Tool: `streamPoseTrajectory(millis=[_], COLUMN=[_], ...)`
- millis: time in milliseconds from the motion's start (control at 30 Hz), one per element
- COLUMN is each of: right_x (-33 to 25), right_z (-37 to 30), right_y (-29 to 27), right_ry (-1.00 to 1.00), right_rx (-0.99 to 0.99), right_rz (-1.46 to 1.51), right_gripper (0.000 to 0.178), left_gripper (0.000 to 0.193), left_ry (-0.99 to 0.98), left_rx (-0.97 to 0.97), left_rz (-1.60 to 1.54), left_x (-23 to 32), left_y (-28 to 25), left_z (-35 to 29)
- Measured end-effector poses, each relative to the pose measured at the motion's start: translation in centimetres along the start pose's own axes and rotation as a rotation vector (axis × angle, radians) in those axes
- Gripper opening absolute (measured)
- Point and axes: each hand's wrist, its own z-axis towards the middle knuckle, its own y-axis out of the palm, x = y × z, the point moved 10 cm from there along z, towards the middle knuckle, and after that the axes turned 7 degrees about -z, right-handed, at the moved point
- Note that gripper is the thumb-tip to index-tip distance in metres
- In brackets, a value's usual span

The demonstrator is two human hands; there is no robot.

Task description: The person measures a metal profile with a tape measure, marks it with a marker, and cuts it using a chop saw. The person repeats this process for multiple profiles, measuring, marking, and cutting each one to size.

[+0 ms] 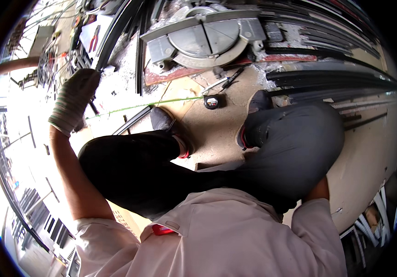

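My left hand [76, 98], in a striped knit work glove, reaches out at the upper left. Its fingers are closed around the near end of a long black profile bar [115, 37], which slants away toward the top. My right hand is hidden behind my right leg; only a bit of the forearm [318, 189] shows. Ahead of my feet stands the grey base of a mitre saw [203, 38], with a round slotted table, on a red board [168, 75]. A tape measure [211, 102] lies between my shoes, its green blade [150, 103] drawn out to the left.
A black marker [232, 78] lies near the saw base. Several dark bars [327, 81] are stacked on the right. Red-handled pliers [94, 39] rest on a white sheet at the upper left. A short dark profile [134, 119] lies by my left shoe. White strips [378, 217] lean at the lower right.
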Motion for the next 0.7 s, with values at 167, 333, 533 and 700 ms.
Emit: streamPoseTrajectory(millis=[167,333,533,700], right_x=[-11.7,-20.5,-13.8,-5.1], right_z=[6.6,3.5,-0.5,-1.0], right_y=[1.7,9.7,28.2,35.1], right_ry=[-0.344,-0.495,-0.785,-0.917], right_rx=[-0.321,-0.642,-1.146,-0.881], right_rz=[-0.610,-1.223,-1.784,-1.787], right_gripper=[0.030,0.027,0.039,0.073], left_gripper=[0.032,0.033,0.027,0.034], left_ry=[0.300,0.203,0.308,0.439], left_rx=[-0.071,-0.591,-0.538,-0.579], left_rz=[0.234,0.087,0.210,0.183], left_x=[9.2,10.7,9.3,9.0], left_y=[6.9,13.2,12.1,12.9], left_z=[-4.4,-5.3,-5.6,-6.2])
